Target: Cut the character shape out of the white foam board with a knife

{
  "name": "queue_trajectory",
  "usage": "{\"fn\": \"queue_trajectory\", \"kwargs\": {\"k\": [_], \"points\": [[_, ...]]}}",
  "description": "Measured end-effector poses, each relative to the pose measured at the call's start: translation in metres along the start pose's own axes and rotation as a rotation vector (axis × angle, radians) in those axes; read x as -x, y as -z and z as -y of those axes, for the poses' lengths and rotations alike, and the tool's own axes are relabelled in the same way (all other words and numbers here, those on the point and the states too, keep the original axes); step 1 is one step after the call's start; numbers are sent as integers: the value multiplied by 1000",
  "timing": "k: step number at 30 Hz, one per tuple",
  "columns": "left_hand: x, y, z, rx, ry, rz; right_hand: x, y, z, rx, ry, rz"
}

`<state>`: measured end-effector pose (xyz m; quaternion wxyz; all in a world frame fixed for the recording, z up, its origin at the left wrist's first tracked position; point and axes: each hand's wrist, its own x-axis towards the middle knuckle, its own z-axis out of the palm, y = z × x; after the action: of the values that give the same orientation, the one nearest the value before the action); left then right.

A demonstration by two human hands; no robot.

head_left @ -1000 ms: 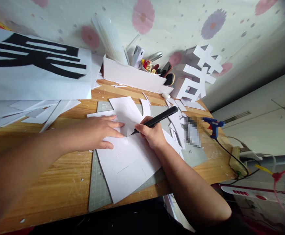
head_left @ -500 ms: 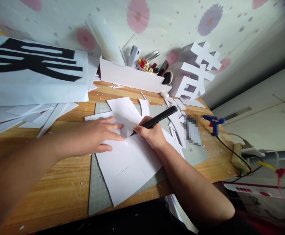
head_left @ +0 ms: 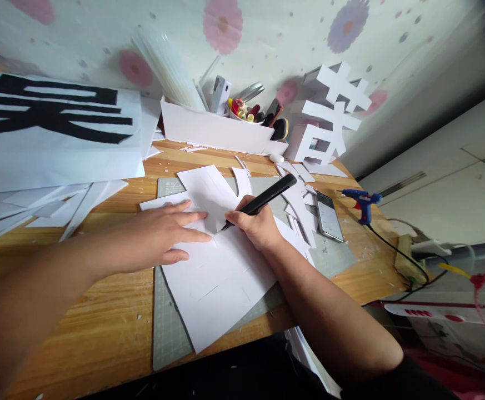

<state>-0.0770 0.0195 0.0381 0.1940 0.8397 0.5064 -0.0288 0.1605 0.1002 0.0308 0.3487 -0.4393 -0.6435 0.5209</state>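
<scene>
One left hand (head_left: 165, 234) I see spread on white paper (head_left: 215, 294); beside it, right hand (head_left: 259, 226) pinches black pen-shaped tool (head_left: 269, 194).

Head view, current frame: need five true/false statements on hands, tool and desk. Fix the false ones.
1. The right hand holds a black pen-shaped tool. True.
2. The left hand is raised well above the desk. False: it lies with fingers spread on the white paper.
3. The blue glue gun is to the right of the phone in the picture. True.
4. The paper hides the whole cutting mat. False: parts of the mat show on both sides of it.
5. A white cut-paper character stands toward the back of the desk. True.
</scene>
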Motion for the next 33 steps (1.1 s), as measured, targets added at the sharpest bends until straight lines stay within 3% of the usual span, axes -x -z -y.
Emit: {"fn": "queue_trajectory", "kwargs": {"k": [6, 12, 33], "points": [[2, -9, 1, -26, -41, -88, 0, 0, 0, -12, 4, 13], [2, -10, 4, -40, -83, -103, 0, 0, -2, -30, 18, -1], [-2, 4, -14, -91, 34, 16, 1, 0, -4, -73, 55, -9]]}}
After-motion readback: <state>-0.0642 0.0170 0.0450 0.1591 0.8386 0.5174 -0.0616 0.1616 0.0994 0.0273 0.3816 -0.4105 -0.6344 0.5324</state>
